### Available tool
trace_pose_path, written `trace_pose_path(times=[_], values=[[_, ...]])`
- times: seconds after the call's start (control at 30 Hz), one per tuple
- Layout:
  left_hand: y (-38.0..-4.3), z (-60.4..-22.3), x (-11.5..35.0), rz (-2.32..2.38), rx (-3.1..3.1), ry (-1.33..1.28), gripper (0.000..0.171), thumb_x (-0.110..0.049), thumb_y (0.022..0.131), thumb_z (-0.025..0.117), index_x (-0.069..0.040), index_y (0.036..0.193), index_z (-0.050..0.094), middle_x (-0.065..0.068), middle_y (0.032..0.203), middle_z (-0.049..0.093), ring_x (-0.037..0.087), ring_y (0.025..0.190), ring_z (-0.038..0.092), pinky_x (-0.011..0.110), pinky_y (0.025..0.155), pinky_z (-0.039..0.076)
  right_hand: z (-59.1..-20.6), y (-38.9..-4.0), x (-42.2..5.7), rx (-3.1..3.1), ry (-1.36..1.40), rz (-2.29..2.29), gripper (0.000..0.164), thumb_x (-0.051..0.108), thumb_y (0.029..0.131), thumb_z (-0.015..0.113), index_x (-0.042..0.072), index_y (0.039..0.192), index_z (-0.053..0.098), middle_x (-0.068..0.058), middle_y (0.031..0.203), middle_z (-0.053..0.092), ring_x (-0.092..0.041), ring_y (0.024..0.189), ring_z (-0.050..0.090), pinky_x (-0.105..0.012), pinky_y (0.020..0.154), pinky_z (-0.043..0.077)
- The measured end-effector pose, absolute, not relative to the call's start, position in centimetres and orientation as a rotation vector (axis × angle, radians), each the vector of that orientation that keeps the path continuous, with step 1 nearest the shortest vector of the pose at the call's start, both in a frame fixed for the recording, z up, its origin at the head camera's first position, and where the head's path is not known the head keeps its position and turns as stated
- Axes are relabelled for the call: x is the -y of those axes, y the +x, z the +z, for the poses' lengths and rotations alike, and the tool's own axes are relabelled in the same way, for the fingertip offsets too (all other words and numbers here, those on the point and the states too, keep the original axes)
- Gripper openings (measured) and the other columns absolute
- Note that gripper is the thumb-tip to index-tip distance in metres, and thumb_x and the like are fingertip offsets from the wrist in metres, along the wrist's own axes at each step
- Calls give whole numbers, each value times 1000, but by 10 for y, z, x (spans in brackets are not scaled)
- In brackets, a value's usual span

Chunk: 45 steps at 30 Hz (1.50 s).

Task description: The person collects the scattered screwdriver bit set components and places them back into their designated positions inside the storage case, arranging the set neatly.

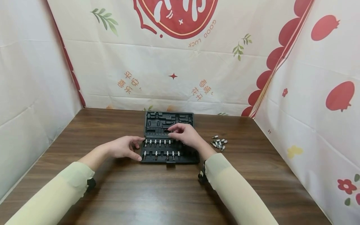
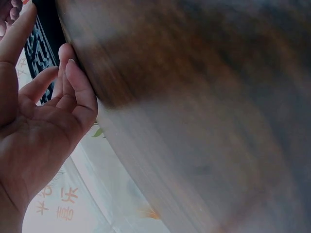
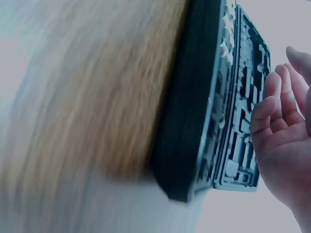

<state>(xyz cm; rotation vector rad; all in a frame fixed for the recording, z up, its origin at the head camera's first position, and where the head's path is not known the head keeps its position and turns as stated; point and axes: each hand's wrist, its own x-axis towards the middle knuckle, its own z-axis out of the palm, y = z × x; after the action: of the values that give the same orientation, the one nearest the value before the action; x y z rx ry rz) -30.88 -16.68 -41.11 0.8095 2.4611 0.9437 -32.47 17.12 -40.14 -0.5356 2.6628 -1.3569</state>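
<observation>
A black tool case [image 1: 161,161] lies unfolded on the table, its moulded lid [image 1: 157,117] toward the back wall. Two rows of silver bit sockets [image 1: 156,154] stand in its lower tray, mostly to the left and middle. At the tray's left side is my left hand [image 1: 122,147], thumb at the front corner and index finger by the hinge; its other fingers are loosely bent. My right hand [image 1: 185,135] hovers over the right part of the case, hiding some slots. Its thumb and index finger point left with a gap between them, and nothing shows in it.
A small pile of loose bit sockets [image 1: 218,143] lies on the brown wooden table [image 1: 135,193], to the right of the case. Printed cloth [image 1: 174,90] hangs behind the table and along both sides. Each wrist wears a dark device [image 1: 203,177].
</observation>
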Motion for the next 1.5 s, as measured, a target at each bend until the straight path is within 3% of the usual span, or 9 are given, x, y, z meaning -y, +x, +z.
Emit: trace_pose_path(times=[0.2,0.4,0.63,0.97,1.2,1.5], values=[[-309,-410,167,944,-2465,801,91,-29,91,92,2,163,47,16,125,66,21,99,61,37,87,51,-396,-318,-186,-2700,-544,-1356,35,30,105,77,11,134,76,-2,102,72,-19,87,62,-34,75,51],[-308,-410,166,943,-2470,801,91,-29,90,93,2,162,48,15,124,66,23,102,62,37,88,50,-392,-311,-206,-2688,-526,-1411,38,30,104,78,11,136,75,-3,104,74,-29,88,64,-32,69,54],[-308,-411,167,951,-2472,814,91,-28,89,94,3,162,48,15,123,67,23,102,63,37,88,51,-387,-302,-232,-2684,-519,-1475,40,26,102,81,10,138,73,-5,112,74,-20,90,64,-39,74,57],[-308,-413,167,977,-2449,797,93,-28,89,94,2,164,46,16,123,66,21,100,63,37,86,52,-384,-293,-285,-2737,-453,-1486,38,30,101,82,16,136,75,-12,118,77,-17,93,67,-37,75,58],[-309,-414,167,985,-2444,797,93,-27,89,94,2,163,46,16,123,66,20,97,64,36,87,53,-387,-289,-328,-2808,-361,-1438,37,36,102,81,19,134,75,-9,114,77,-24,95,65,-37,79,57],[-308,-412,167,978,-2451,809,92,-27,89,93,3,163,47,15,123,66,23,104,63,37,87,52,-398,-285,-369,-2836,-240,-1360,42,33,102,81,10,137,73,-10,114,75,-17,92,66,-39,77,61]])
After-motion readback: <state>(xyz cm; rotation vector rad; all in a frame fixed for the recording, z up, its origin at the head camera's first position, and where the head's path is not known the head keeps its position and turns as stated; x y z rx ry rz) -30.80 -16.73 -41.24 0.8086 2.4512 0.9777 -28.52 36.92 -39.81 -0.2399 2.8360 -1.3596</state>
